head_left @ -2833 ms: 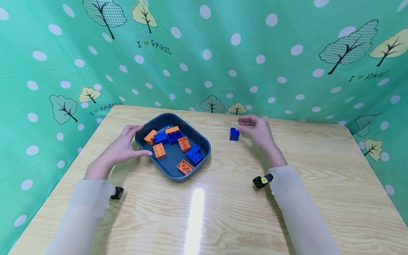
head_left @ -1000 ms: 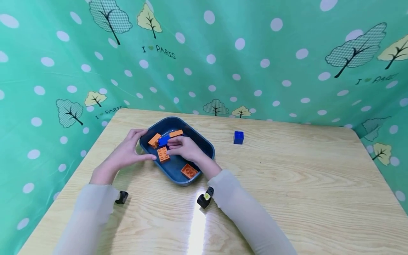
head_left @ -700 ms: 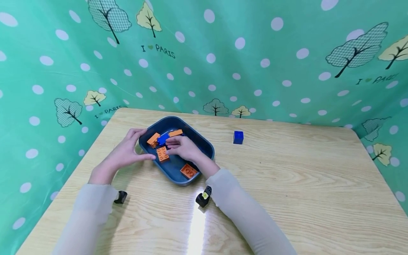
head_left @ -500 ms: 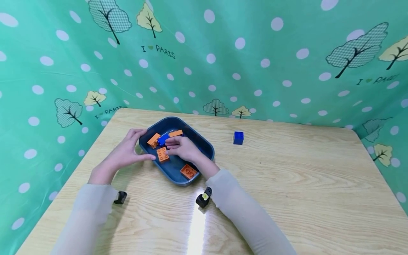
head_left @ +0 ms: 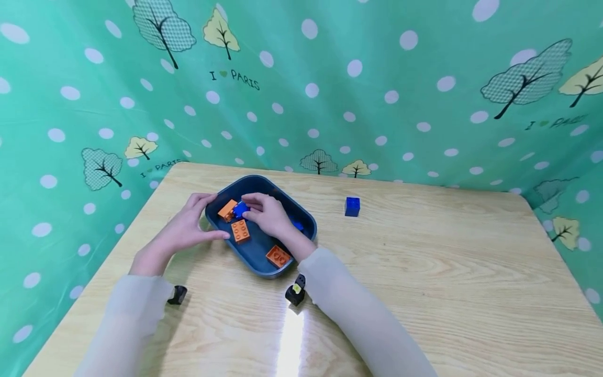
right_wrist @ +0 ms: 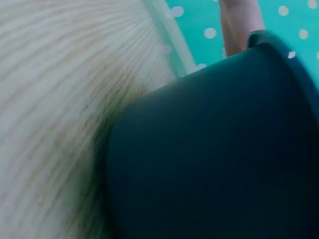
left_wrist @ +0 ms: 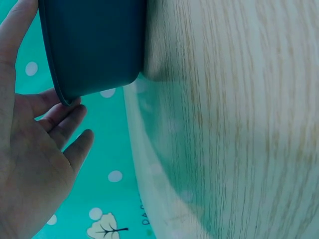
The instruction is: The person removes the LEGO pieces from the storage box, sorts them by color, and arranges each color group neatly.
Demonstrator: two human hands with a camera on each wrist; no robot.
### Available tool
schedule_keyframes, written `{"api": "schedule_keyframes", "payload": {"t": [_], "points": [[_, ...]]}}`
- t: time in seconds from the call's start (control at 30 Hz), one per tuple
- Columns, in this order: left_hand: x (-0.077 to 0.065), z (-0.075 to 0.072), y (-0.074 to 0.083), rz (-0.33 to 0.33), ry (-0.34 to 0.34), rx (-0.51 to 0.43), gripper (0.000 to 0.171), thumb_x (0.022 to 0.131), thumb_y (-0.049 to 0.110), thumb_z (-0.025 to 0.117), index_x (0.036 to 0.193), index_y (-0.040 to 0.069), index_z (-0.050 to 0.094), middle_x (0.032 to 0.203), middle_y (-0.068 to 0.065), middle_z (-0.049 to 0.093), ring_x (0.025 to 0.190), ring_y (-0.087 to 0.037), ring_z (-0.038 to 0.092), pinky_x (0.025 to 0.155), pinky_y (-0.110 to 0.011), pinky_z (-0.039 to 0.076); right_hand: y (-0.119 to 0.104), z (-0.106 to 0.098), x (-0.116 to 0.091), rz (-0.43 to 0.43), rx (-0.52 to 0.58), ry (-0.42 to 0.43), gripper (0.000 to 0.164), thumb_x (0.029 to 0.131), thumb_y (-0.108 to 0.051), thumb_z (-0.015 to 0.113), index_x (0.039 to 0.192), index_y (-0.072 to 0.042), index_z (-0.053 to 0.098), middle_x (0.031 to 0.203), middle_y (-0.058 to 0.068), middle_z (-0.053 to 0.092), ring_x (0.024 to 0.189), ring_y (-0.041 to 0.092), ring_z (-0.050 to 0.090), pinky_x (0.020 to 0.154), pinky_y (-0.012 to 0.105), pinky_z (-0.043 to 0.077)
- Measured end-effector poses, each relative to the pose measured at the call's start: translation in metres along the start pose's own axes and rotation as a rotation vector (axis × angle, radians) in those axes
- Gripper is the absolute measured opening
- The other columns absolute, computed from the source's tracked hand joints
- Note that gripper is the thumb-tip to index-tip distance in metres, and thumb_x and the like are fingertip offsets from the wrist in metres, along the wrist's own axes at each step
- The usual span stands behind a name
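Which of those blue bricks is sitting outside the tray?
The lone blue brick on the table, to the right of the tray. The other blue bricks in view lie inside the tray, one at the right hand.

Dark blue-green round-cornered container (right_wrist: 209,154), centre to lower right. Pale wood-grained tabletop (right_wrist: 60,99), left. Green white-dotted cloth (right_wrist: 195,20), upper right. Bare hand (right_wrist: 241,24), partial, upper right, beside rim.

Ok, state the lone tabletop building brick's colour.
The building brick is blue, clearest in the head view.
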State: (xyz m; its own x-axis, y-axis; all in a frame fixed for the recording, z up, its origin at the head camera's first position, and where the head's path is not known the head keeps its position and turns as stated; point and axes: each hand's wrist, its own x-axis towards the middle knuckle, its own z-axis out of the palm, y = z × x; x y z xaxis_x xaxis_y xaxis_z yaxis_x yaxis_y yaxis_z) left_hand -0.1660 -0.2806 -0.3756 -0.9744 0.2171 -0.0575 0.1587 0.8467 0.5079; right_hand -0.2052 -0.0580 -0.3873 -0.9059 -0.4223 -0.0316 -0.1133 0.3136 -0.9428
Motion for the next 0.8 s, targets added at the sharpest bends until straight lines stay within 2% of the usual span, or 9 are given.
{"api": "schedule_keyframes", "payload": {"t": [0.23, 0.57, 0.8], "points": [[0.001, 0.001, 0.003, -0.002, -0.008, -0.009, 0.106, 0.080, 0.049, 0.081, 0.157, 0.002, 0.024, 0.155, -0.023, 0.027, 0.140, -0.048, 0.036, 0.112, -0.067, 0.037, -0.002, 0.003, 0.005, -0.004, -0.119, -0.057, 0.040, 0.099, -0.011, 0.061, 0.139, -0.012, 0.059, 0.142, 0.006, 0.061, 0.129, 0.016, 0.060, 0.105, 0.024, 0.052], [0.000, -0.001, 0.002, -0.014, -0.010, -0.004, 0.109, 0.079, 0.053, 0.080, 0.157, 0.002, 0.024, 0.155, -0.023, 0.027, 0.140, -0.048, 0.036, 0.112, -0.067, 0.037, -0.002, 0.008, 0.005, 0.018, -0.176, 0.001, 0.042, 0.096, -0.002, 0.063, 0.137, -0.011, 0.059, 0.140, 0.007, 0.062, 0.126, 0.018, 0.063, 0.103, 0.024, 0.053], [-0.002, -0.002, 0.002, -0.011, -0.007, -0.001, 0.108, 0.079, 0.053, 0.080, 0.157, 0.002, 0.024, 0.154, -0.023, 0.028, 0.140, -0.048, 0.036, 0.112, -0.067, 0.037, -0.003, 0.013, 0.004, -0.019, -0.412, 0.020, 0.042, 0.094, -0.005, 0.067, 0.135, -0.016, 0.063, 0.139, 0.004, 0.062, 0.119, 0.013, 0.066, 0.098, 0.023, 0.056]]}}
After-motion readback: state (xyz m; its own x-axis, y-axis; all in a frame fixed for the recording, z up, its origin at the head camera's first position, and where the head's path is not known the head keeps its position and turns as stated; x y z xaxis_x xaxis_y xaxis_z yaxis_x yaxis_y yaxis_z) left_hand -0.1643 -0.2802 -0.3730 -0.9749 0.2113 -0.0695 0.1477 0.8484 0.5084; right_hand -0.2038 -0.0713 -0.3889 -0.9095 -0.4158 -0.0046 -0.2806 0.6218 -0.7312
